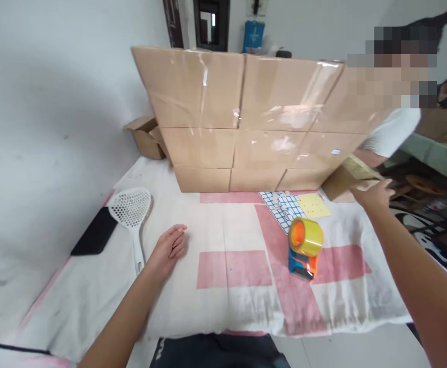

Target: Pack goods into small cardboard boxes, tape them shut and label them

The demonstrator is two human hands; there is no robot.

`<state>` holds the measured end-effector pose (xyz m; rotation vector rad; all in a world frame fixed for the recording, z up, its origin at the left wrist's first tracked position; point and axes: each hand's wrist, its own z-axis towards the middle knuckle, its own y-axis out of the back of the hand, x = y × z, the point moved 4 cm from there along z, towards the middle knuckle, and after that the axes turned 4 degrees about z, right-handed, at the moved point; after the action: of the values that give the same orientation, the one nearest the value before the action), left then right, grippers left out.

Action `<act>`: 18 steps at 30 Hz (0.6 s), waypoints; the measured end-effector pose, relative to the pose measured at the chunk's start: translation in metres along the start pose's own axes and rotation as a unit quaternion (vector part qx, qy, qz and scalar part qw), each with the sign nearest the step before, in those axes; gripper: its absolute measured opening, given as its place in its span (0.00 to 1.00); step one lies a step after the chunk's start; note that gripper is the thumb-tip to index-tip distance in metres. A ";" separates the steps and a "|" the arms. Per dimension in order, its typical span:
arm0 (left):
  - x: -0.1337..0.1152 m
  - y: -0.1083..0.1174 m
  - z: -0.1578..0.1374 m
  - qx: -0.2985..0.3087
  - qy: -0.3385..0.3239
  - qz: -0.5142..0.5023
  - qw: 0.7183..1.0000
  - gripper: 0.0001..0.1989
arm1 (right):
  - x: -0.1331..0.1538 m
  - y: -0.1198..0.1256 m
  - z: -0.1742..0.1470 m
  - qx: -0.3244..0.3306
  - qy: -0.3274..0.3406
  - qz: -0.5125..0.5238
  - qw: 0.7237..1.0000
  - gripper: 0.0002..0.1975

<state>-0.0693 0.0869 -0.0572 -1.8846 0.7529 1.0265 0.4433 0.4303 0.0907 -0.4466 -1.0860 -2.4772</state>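
Observation:
On the tablecloth to the left rests my left hand (170, 245), fingers curled in and nothing seen in them. A white plastic skimmer (130, 207) with a holed bowl lies beside it, partly over a flat black object (95, 235). My right hand (374, 195) reaches out to the right and has hold of the edge of a small open cardboard box (340, 181); its grip is partly hidden. Nearer to me stands a blue and orange tape dispenser (302, 263) with a roll of yellow tape (310, 236).
A tall taped cardboard panel (258, 112) stands across the table's far side. Another open box (149, 140) sits behind its left end. Blue-gridded and yellow sticker sheets (313, 204) lie before it. Behind the panel at right is another person (394, 133).

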 end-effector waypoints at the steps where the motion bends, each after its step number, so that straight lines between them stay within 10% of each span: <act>1: -0.007 0.019 -0.009 -0.020 -0.005 0.004 1.000 0.17 | 0.023 -0.003 -0.003 0.008 0.008 0.011 1.000 0.38; 7: -0.093 0.108 -0.012 -0.137 -0.105 0.096 0.980 0.22 | 0.233 -0.057 -0.097 0.203 0.202 0.144 0.947 0.06; 11: -0.148 0.123 0.051 -0.195 -0.179 0.142 0.954 0.21 | 0.400 -0.114 -0.200 0.374 0.366 0.287 0.802 0.09; 14: -0.172 0.125 0.113 -0.249 -0.215 0.175 0.928 0.16 | 0.500 -0.177 -0.242 0.442 0.310 0.318 0.780 0.14; 18: -0.204 0.123 0.186 -0.306 -0.274 0.268 0.872 0.08 | 0.589 -0.271 -0.243 0.459 0.187 0.290 0.819 0.25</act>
<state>-0.3329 0.2145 0.0145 -1.7384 0.6567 2.2568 -0.2296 0.2815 0.0222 0.0317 -1.5082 -1.2199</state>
